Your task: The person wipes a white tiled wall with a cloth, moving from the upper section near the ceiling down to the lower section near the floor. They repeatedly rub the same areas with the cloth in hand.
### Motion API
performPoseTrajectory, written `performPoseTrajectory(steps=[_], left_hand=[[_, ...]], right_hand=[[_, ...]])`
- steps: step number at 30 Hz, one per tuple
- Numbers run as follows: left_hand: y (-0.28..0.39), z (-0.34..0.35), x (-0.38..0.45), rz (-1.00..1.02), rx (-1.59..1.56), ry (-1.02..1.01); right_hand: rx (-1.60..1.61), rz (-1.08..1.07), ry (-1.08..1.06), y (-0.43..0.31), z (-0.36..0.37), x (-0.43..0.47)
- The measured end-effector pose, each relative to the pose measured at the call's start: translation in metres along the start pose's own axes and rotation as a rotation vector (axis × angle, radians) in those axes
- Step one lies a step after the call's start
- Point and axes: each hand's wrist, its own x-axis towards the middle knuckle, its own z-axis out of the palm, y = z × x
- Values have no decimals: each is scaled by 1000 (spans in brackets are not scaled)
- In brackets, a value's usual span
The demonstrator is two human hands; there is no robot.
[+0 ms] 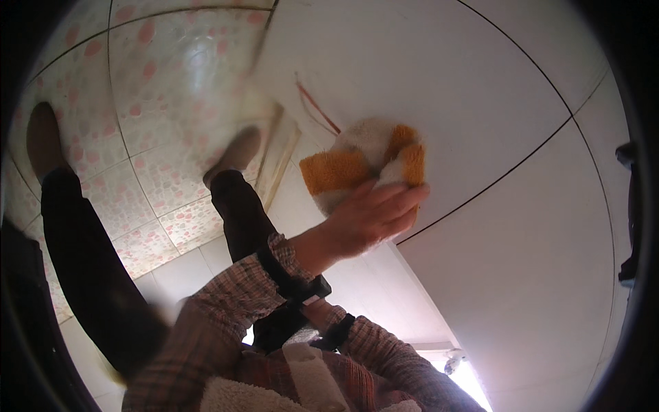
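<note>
My left hand (pixel 378 216) presses a folded terry cloth (pixel 334 172), white with orange-yellow patches, against a large white tiled surface (pixel 479 144). Its fingers curl over the lower right part of the cloth. My right hand (pixel 316 313) is mostly hidden behind the left forearm and wrist; only a bit near its wrist shows, so what it holds cannot be seen. A thin reddish cord or strip (pixel 319 109) runs along the white surface to the cloth's upper edge.
Pink-and-grey patterned floor tiles (pixel 154 98) lie at the left, under my two shoes (pixel 44 131). A pale ledge (pixel 280 159) edges the floor by the white surface. Bright light enters at an opening (pixel 471 383) at the lower right. Dark objects (pixel 628 216) stand at the right rim.
</note>
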Motion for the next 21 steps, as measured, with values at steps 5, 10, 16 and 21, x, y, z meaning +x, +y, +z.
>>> performPoseTrajectory(steps=[5, 10, 16, 21], left_hand=[[-80, -29, 82, -262, -58, 232], [-56, -37, 79, -631, -466, 107], [73, 49, 96, 343, -62, 123], [-1, 10, 150, 65, 601, 375]], right_hand=[[-1031, -633, 345, -42, 24, -25], [-1103, -395, 382, -55, 27, -29], [-896, -500, 338, -54, 9, -32], [-792, -483, 388, -45, 13, -22]])
